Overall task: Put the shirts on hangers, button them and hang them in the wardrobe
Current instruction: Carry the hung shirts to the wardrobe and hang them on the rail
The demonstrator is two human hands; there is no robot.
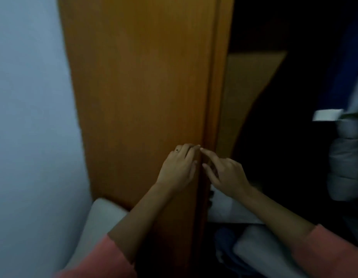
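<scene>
An orange-brown wooden wardrobe door (142, 93) fills the middle of the view, standing open. My left hand (179, 167) rests against the door's right edge, fingers wrapped round that edge. My right hand (226, 173) is just beside it on the inner side, fingers relaxed and reaching toward the same edge, holding nothing. The wardrobe's interior (284, 137) to the right is dark; a wooden inner panel (246, 93) shows there. No shirt or hanger is plainly visible.
A pale wall (30, 117) is on the left. A grey padded garment (346, 157) hangs at the right edge, with a white tag (327, 114) beside it. White folded items (230, 209) lie low inside the wardrobe. A white object (98, 221) stands by the door's foot.
</scene>
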